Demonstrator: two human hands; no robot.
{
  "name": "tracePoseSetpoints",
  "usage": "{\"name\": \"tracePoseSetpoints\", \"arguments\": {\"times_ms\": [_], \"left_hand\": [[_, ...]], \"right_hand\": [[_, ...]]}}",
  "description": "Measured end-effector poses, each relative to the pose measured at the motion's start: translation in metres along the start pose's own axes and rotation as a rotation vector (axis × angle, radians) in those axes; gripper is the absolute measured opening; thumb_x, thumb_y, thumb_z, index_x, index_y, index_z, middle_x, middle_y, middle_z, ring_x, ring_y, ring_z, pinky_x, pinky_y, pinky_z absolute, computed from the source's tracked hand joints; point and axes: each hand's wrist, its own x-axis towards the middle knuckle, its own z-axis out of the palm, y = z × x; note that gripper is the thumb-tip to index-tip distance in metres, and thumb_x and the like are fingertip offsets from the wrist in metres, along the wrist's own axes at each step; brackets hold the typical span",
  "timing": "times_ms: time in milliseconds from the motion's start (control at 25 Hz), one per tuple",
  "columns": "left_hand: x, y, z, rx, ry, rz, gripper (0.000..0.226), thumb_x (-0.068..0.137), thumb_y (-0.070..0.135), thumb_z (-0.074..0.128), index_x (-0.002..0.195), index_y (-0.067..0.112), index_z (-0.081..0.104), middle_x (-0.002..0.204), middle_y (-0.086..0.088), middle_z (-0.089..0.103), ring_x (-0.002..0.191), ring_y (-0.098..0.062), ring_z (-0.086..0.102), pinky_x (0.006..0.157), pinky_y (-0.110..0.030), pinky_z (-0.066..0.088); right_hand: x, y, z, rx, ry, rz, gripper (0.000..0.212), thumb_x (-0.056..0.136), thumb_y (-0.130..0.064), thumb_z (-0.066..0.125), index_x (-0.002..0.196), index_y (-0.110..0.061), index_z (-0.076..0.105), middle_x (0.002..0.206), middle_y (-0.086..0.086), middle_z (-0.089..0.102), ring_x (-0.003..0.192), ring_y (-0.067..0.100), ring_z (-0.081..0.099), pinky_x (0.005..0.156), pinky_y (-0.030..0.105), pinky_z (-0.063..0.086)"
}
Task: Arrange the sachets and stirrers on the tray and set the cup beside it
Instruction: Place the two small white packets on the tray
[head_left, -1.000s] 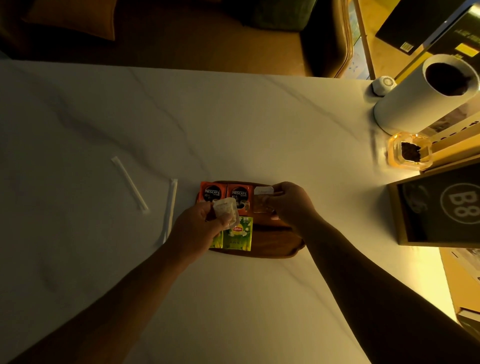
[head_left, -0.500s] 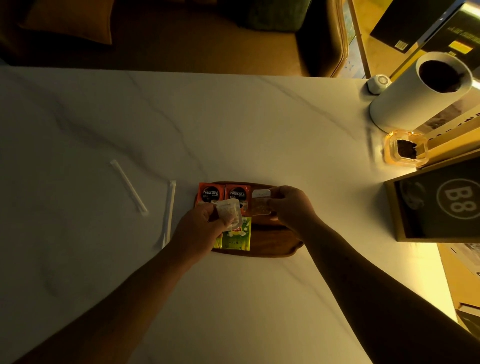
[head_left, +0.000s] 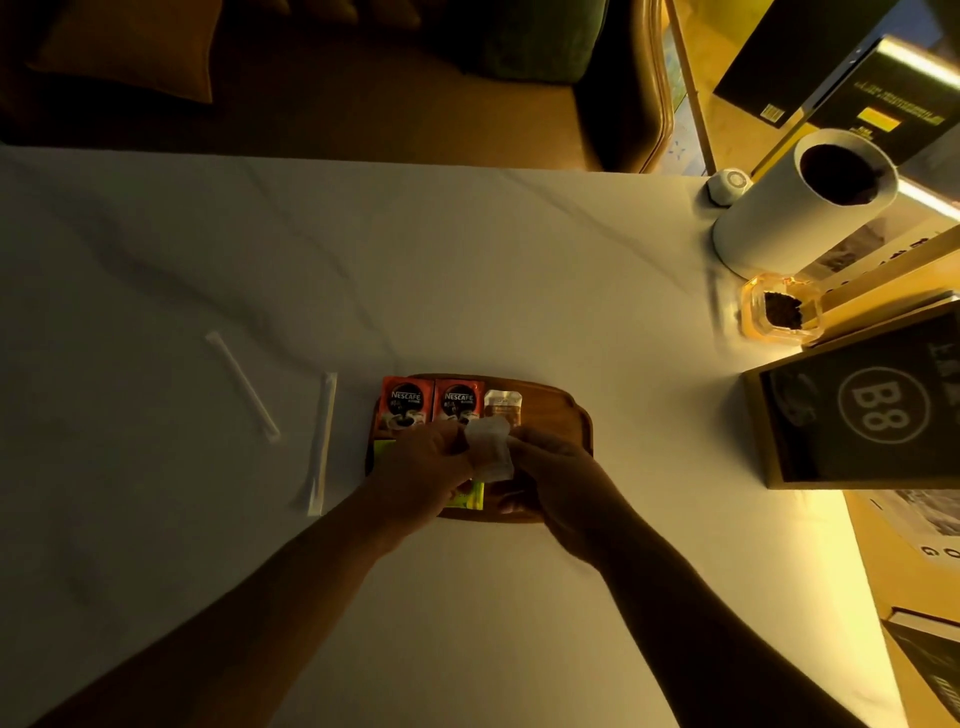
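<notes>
A brown wooden tray (head_left: 569, 415) lies on the white marble table. Two red Nescafe sachets (head_left: 431, 402) lie side by side along its far edge, with a small clear sachet (head_left: 503, 408) to their right. Green Lipton sachets (head_left: 467, 496) peek out beneath my left hand (head_left: 421, 473). Both my left hand and my right hand (head_left: 558, 478) pinch a white sachet (head_left: 491, 449) just above the tray's middle. Two paper-wrapped stirrers (head_left: 322, 441) (head_left: 243, 387) lie on the table left of the tray. A tall white cup (head_left: 800, 202) stands at the far right.
A small amber glass dish (head_left: 779, 314) with dark contents sits in front of the cup. A dark framed B8 box (head_left: 872, 410) stands at the right edge, with books and boxes behind it. A white puck (head_left: 730, 183) lies by the cup. A sofa is beyond the table.
My right hand let go of the clear sachet, which now lies on the tray, and came back to grasp the white sachet held by my left hand.
</notes>
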Motion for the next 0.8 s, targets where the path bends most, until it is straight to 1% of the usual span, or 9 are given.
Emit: {"name": "tracePoseSetpoints", "arguments": {"times_ms": [80,200,280,360,440,560,680,760,800], "left_hand": [[0.0,0.001,0.004,0.057,0.071,0.019,0.02,0.09,0.034,0.068,0.106,0.024,0.066,0.085,0.007,0.073,0.076,-0.004,0.069,0.06,-0.013,0.053],[-0.001,0.0,0.005,0.111,0.216,0.024,0.029,0.083,0.038,0.074,0.104,0.021,0.063,0.092,-0.002,0.071,0.082,-0.015,0.071,0.067,-0.024,0.06],[-0.002,-0.002,0.005,0.032,0.145,0.012,0.023,0.083,0.04,0.071,0.099,0.024,0.067,0.089,-0.003,0.075,0.082,-0.016,0.073,0.067,-0.025,0.061],[-0.004,-0.004,0.006,-0.074,0.06,-0.022,0.012,0.093,0.036,0.062,0.099,0.028,0.069,0.09,0.002,0.077,0.085,-0.013,0.075,0.066,-0.024,0.061],[-0.005,-0.006,0.007,-0.178,0.065,-0.062,0.018,0.101,0.035,0.049,0.097,0.03,0.067,0.088,0.005,0.078,0.084,-0.014,0.075,0.065,-0.026,0.061],[-0.003,-0.009,0.008,-0.18,0.057,-0.046,0.019,0.098,0.042,0.051,0.096,0.032,0.067,0.089,0.003,0.078,0.085,-0.015,0.075,0.065,-0.026,0.061],[-0.001,-0.017,0.006,0.07,0.088,0.047,0.011,0.097,0.037,0.056,0.097,0.035,0.067,0.088,0.002,0.074,0.082,-0.01,0.073,0.064,-0.024,0.06],[-0.003,-0.029,-0.001,0.575,0.225,0.228,0.018,0.099,0.041,0.051,0.102,0.028,0.064,0.093,0.007,0.069,0.08,-0.008,0.067,0.067,-0.025,0.058],[-0.005,-0.036,-0.004,0.847,0.265,0.354,0.022,0.099,0.042,0.05,0.106,0.025,0.063,0.101,0.006,0.067,0.089,-0.008,0.064,0.073,-0.026,0.057]], "right_hand": [[-0.002,0.007,0.001,0.175,-0.047,0.005,0.029,0.088,-0.033,0.064,0.11,-0.016,0.073,0.107,0.015,0.074,0.094,0.033,0.072,0.075,0.038,0.059],[-0.001,0.012,0.001,0.23,-0.082,-0.009,0.032,0.086,-0.031,0.066,0.109,-0.011,0.073,0.11,0.017,0.073,0.1,0.036,0.07,0.083,0.043,0.059],[0.0,0.014,0.0,0.203,-0.068,-0.011,0.028,0.09,-0.025,0.065,0.111,-0.008,0.072,0.111,0.019,0.073,0.101,0.036,0.069,0.088,0.046,0.055],[0.001,0.014,0.002,0.16,-0.022,-0.037,0.022,0.092,-0.02,0.065,0.11,-0.008,0.072,0.105,0.016,0.075,0.092,0.029,0.072,0.077,0.036,0.057],[0.001,0.015,0.005,0.125,0.056,-0.062,0.019,0.09,-0.017,0.068,0.108,-0.01,0.07,0.099,0.011,0.077,0.087,0.024,0.074,0.066,0.028,0.057],[0.002,0.017,0.006,0.104,0.084,-0.107,0.028,0.083,-0.025,0.075,0.107,-0.012,0.068,0.097,0.01,0.078,0.088,0.027,0.075,0.068,0.03,0.058],[0.001,0.018,0.002,0.047,0.088,-0.096,0.026,0.081,-0.03,0.076,0.102,-0.015,0.07,0.09,0.004,0.078,0.082,0.022,0.076,0.064,0.028,0.057],[0.003,0.02,-0.007,-0.071,0.2,-0.074,0.017,0.084,-0.029,0.075,0.097,-0.018,0.071,0.086,0.001,0.079,0.077,0.016,0.075,0.062,0.028,0.057],[0.004,0.021,-0.013,-0.118,0.272,-0.054,0.014,0.085,-0.029,0.075,0.095,-0.019,0.071,0.085,0.001,0.078,0.075,0.014,0.075,0.061,0.027,0.057]]}}
